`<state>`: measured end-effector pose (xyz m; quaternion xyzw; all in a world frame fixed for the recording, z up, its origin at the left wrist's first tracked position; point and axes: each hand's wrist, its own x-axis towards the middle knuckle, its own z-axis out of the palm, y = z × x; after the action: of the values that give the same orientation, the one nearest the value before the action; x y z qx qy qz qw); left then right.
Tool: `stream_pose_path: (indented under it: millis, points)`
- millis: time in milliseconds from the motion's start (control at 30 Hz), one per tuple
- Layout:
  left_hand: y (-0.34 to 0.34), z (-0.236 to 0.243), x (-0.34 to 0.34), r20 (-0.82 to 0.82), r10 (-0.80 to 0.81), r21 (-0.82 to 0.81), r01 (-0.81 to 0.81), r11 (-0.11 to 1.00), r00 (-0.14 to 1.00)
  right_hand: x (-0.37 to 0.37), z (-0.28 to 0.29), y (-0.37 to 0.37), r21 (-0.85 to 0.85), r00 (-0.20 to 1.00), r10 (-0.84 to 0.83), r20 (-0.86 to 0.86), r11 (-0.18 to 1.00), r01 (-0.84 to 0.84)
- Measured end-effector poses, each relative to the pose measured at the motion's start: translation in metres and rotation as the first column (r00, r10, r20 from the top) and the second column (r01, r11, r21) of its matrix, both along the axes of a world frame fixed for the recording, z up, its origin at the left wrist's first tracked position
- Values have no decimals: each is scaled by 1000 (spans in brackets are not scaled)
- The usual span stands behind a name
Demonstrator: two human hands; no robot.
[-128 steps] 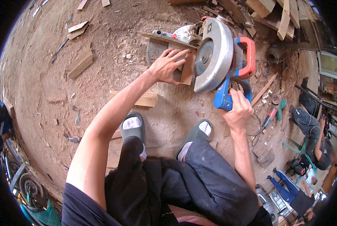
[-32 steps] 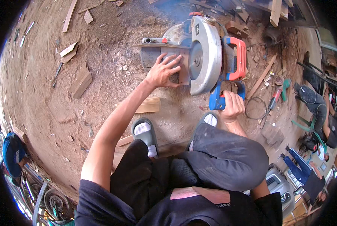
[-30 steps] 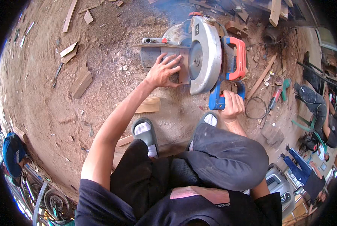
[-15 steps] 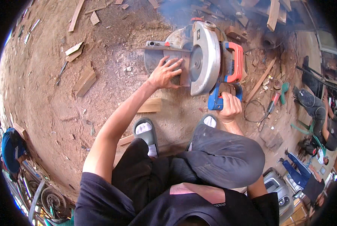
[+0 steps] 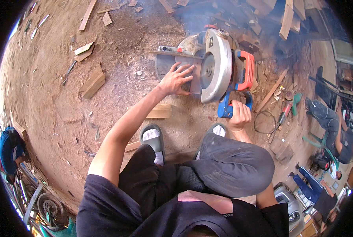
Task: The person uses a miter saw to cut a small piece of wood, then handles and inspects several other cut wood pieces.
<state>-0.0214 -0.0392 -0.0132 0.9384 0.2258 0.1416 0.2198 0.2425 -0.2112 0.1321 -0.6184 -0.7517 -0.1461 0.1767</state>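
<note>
Mid-cut imo: my right hand (image 5: 240, 114) grips the saw (image 5: 221, 59) handle (image 5: 225, 107), splayed left hand (image 5: 174, 81) must steady the board (image 5: 195, 76) beside the saw.

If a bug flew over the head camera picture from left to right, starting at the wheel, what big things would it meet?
Wheel → wood blocks → saw → red tool → person in grey trousers.

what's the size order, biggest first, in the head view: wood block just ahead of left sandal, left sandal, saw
1. Saw
2. Left sandal
3. Wood block, partly hidden by the left forearm
</note>
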Motion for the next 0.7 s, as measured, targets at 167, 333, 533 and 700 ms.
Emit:
stream_pose_path:
  millis: [167, 333, 533, 700]
  points:
    - [-1, -1, 1, 36, 8, 3, -9, 1000, 999, 5, -8, -4, -20, 1000, -12, -23, 1000, 11]
    - [0, -1, 1, 35, 4, 31, -5, 999, 999, 7, -10, -4, -4, 1000, -15, -24, 1000, 15]
    - [1, 1, 1, 29, -11, 35, 10, 999, 1000, -3, 3, 2, 20, 1000, -13, -5, 1000, 13]
    - [0, -2, -1, 93, 11, 40, -15, 999, 996, 1, -8, -1, 6, 999, -22, -33, 1000, 22]
